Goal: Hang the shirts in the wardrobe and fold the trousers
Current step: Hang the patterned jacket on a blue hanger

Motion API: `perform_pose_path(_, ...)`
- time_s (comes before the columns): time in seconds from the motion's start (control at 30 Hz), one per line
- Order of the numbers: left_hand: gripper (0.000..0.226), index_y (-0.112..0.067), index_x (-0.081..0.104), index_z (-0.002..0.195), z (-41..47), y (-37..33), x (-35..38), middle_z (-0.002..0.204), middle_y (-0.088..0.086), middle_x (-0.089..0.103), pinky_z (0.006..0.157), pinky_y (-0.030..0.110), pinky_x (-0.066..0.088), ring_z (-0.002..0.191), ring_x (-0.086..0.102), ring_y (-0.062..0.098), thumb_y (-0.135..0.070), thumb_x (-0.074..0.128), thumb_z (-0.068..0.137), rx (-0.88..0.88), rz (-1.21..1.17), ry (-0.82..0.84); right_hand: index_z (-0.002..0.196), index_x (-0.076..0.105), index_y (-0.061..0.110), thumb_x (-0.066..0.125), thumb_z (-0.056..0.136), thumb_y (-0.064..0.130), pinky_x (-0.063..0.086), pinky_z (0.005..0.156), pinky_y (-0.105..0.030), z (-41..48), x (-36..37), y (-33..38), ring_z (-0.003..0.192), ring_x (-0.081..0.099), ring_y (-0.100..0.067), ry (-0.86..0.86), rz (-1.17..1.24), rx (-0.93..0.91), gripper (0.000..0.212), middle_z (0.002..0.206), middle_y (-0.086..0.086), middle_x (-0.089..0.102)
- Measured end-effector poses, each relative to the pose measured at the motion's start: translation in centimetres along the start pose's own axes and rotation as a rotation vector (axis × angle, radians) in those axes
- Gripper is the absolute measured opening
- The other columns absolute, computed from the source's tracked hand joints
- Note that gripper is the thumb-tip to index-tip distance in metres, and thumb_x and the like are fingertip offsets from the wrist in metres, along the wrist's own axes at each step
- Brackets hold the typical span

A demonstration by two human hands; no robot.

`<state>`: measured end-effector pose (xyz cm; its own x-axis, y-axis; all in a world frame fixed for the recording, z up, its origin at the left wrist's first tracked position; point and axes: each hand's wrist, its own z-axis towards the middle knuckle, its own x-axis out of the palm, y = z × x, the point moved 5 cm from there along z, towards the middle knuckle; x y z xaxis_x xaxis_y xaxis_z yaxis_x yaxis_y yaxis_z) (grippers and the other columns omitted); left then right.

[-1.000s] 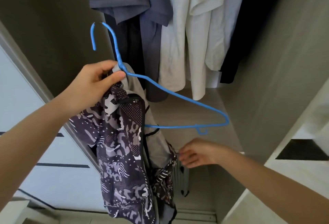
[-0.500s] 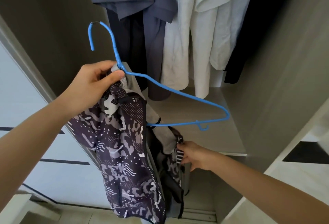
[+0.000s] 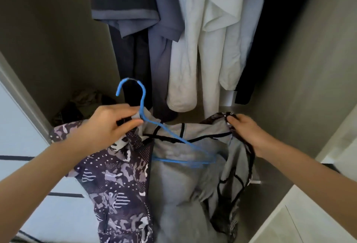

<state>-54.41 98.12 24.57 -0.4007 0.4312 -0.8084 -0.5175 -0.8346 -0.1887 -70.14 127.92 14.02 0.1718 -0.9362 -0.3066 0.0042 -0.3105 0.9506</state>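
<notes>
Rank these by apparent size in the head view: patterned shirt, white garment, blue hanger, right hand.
1. patterned shirt
2. white garment, which hangs farther back, so its true size is unsure
3. blue hanger, by span
4. right hand

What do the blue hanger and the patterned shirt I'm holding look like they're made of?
The blue hanger looks like thin wire, likely metal under a smooth blue coating, judging by its bent hook. The patterned shirt is thin, limp, matte fabric, printed outside and plain grey inside; probably a light synthetic or cotton blend, but the weave is too blurred to tell.
</notes>
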Motion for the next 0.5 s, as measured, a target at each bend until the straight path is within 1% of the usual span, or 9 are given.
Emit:
perform_pose_path(0.03, 0.019, -0.023, 0.068, 0.097, 0.0, 0.2, 1.0, 0.079, -0.027, 0.049, 0.073, 0.007, 0.04, 0.073, 0.052, -0.007, -0.036, 0.055, 0.094, 0.013, 0.055, 0.022, 0.094, 0.06, 0.009, 0.049, 0.101, 0.027, 0.052, 0.079, -0.04, -0.8, -1.2, 1.6, 0.089, 0.065, -0.029, -0.02, 0.007, -0.018, 0.023, 0.092, -0.014, 0.067)
perform_pose_path(0.1, 0.038, -0.014, 0.07, 0.113, 0.4, 0.8, 3.0, 0.082, -0.014, 0.055, 0.072, 0.023, 0.051, 0.076, 0.057, 0.003, -0.041, 0.05, 0.095, 0.008, 0.146, 0.043, 0.092, 0.06, 0.011, 0.048, 0.101, 0.024, 0.049, 0.068, -0.032, -2.1, -3.4, 4.4, 0.081, 0.063, -0.021, -0.057, 0.016, -0.087, 0.02, 0.085, -0.008, 0.066)
perform_pose_path(0.13, 0.041, -0.013, 0.07, 0.116, 0.8, 1.0, 3.6, 0.082, -0.007, 0.058, 0.069, 0.031, 0.054, 0.076, 0.06, 0.01, -0.042, 0.049, 0.095, -0.007, 0.186, 0.012, 0.094, 0.06, 0.011, 0.049, 0.101, 0.024, 0.047, 0.069, -0.031, -2.8, -4.2, 5.7, 0.082, 0.063, -0.021, -0.079, 0.001, -0.129, 0.019, 0.087, -0.009, 0.066)
perform_pose_path(0.2, 0.038, -0.01, 0.07, 0.116, 1.8, 1.0, 4.0, 0.081, -0.003, 0.059, 0.069, 0.036, 0.054, 0.073, 0.061, 0.014, -0.037, 0.054, 0.095, -0.059, 0.171, -0.094, 0.095, 0.06, 0.016, 0.052, 0.099, 0.025, 0.048, 0.072, -0.03, -4.8, -5.2, 7.7, 0.085, 0.063, -0.018, -0.104, -0.044, -0.194, 0.013, 0.093, -0.007, 0.067)
perform_pose_path(0.27, 0.028, -0.008, 0.072, 0.113, 2.9, 1.1, 3.6, 0.083, -0.006, 0.063, 0.075, 0.031, 0.051, 0.076, 0.063, 0.013, -0.026, 0.065, 0.093, -0.101, 0.094, -0.211, 0.096, 0.059, 0.023, 0.054, 0.098, 0.026, 0.053, 0.074, -0.033, -6.8, -5.1, 8.0, 0.086, 0.065, -0.019, -0.027, -0.082, -0.178, 0.006, 0.094, -0.005, 0.067)
perform_pose_path(0.33, 0.022, -0.006, 0.073, 0.11, 3.4, 1.5, 2.7, 0.089, -0.016, 0.065, 0.08, 0.023, 0.047, 0.086, 0.063, 0.009, -0.017, 0.069, 0.091, -0.201, 0.027, -0.331, 0.107, 0.057, 0.023, 0.055, 0.097, 0.025, 0.057, 0.078, -0.043, -8.7, -4.1, 7.1, 0.088, 0.067, -0.027, 0.185, -0.097, -0.083, 0.01, 0.098, -0.012, 0.068)
perform_pose_path(0.37, 0.022, -0.007, 0.073, 0.11, 3.6, 1.7, 2.2, 0.094, -0.017, 0.066, 0.083, 0.019, 0.047, 0.091, 0.064, 0.007, -0.016, 0.068, 0.091, -0.259, -0.022, -0.37, 0.112, 0.054, 0.022, 0.055, 0.097, 0.023, 0.058, 0.08, -0.044, -9.6, -3.7, 6.4, 0.088, 0.068, -0.029, 0.308, -0.102, -0.036, 0.015, 0.099, -0.015, 0.068)
perform_pose_path(0.43, 0.02, -0.017, 0.073, 0.11, 4.0, 1.8, 1.5, 0.103, -0.02, 0.069, 0.088, 0.013, 0.047, 0.098, 0.065, 0.002, -0.019, 0.066, 0.092, -0.326, -0.142, -0.396, 0.114, 0.048, 0.028, 0.053, 0.097, 0.019, 0.057, 0.088, -0.04, -10.7, -3.5, 5.4, 0.094, 0.068, -0.023, 0.465, -0.161, -0.015, 0.02, 0.105, -0.012, 0.066)
perform_pose_path(0.5, 0.018, -0.033, 0.07, 0.106, 4.3, 1.2, 1.1, 0.099, -0.032, 0.068, 0.088, 0.007, 0.046, 0.099, 0.064, -0.007, -0.022, 0.064, 0.093, -0.32, -0.256, -0.385, 0.124, 0.041, 0.037, 0.054, 0.098, 0.02, 0.051, 0.098, -0.03, -10.2, -4.2, 4.3, 0.108, 0.062, -0.01, 0.453, -0.449, -0.169, 0.034, 0.124, 0.001, 0.06)
